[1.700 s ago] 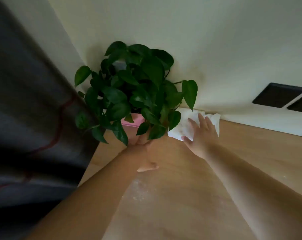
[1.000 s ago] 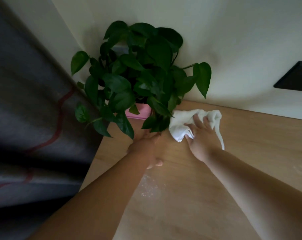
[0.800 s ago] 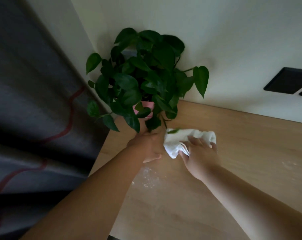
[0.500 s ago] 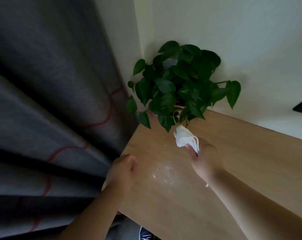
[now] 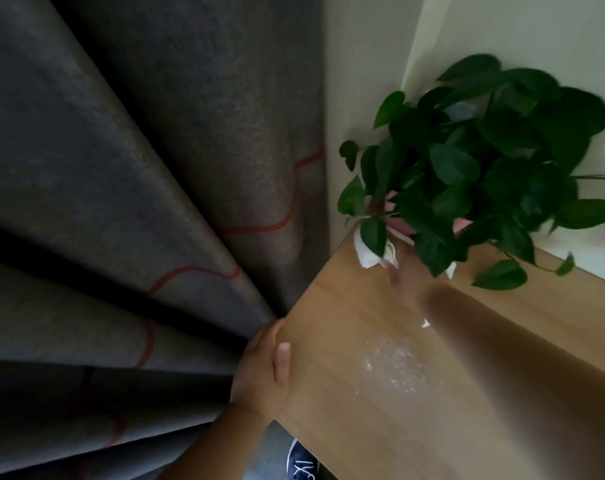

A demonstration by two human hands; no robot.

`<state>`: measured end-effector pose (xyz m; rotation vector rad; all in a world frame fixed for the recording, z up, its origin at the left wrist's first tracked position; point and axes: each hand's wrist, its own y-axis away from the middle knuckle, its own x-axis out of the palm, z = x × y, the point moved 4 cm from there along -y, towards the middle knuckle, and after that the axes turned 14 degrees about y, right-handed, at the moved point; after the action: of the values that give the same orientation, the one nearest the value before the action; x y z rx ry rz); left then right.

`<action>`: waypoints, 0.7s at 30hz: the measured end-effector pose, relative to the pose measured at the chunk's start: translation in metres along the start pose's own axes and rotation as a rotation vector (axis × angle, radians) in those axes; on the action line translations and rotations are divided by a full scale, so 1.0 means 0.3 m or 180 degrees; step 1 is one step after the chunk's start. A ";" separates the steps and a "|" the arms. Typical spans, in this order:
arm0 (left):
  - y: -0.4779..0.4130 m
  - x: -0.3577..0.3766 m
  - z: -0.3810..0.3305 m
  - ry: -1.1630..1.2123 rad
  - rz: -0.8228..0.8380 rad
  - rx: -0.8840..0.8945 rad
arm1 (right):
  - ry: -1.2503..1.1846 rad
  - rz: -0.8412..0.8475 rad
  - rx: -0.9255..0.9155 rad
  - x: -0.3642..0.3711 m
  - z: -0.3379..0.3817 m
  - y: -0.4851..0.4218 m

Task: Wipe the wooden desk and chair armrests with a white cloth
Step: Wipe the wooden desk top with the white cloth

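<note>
The wooden desk point(image 5: 356, 427) fills the lower right. The white cloth point(image 5: 367, 256) lies bunched at the desk's far left corner, partly under the leaves of the potted plant point(image 5: 474, 168). My right hand point(image 5: 410, 282) reaches under those leaves and presses on the cloth; it is blurred and partly hidden by foliage. My left hand point(image 5: 268, 372) grips the desk's left edge, thumb on top and fingers over the side. A patch of white dust point(image 5: 394, 365) marks the wood between my arms. No chair armrest is in view.
The plant sits in a pink pot point(image 5: 398, 221) against the cream wall point(image 5: 502, 36). Grey curtains point(image 5: 138, 202) with red lines hang just left of the desk. A dark shoe point(image 5: 301, 462) shows on the floor below the desk edge.
My left hand let go of the plant pot and moved back to the desk's left edge. My right hand carried the cloth leftward to the far corner under the leaves. The view swung left.
</note>
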<state>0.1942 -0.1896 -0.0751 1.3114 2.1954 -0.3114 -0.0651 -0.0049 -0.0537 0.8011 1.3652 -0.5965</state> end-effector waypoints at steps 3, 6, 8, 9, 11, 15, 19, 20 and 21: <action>0.003 0.030 0.021 -0.0069 -0.0137 -0.0090 | 0.0264 0.0311 -0.0394 0.065 0.017 -0.032; 0.009 0.042 0.037 -0.0301 -0.0169 -0.0164 | 0.0113 0.0146 -0.0401 0.071 0.019 -0.064; 0.008 0.044 0.036 -0.0363 -0.0192 -0.0148 | 0.0048 0.0064 -0.0149 0.054 0.018 -0.088; 0.007 0.045 0.033 -0.0383 -0.0192 -0.0150 | 0.0054 -0.0093 -0.0101 0.040 0.024 -0.095; 0.007 0.046 0.029 -0.0389 -0.0226 -0.0156 | -0.0076 -0.0196 -0.0062 0.033 0.048 -0.086; 0.000 0.039 0.013 -0.0383 -0.0352 -0.0070 | 0.0006 -0.0490 -0.0259 0.014 0.058 -0.051; 0.014 0.049 0.026 -0.0273 -0.0568 -0.0048 | -0.0086 -0.0428 -0.0438 0.033 0.055 -0.062; 0.020 0.051 0.031 -0.0249 -0.0602 -0.0027 | -0.0113 -0.0402 -0.0463 0.037 0.066 -0.057; 0.025 0.054 0.035 -0.0220 -0.0621 -0.0012 | -0.0170 -0.0357 -0.0495 0.049 0.082 -0.045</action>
<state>0.1984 -0.1790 -0.0924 1.0696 2.2673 -0.4201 -0.0586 -0.0315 -0.0697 0.5825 1.3955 -0.5869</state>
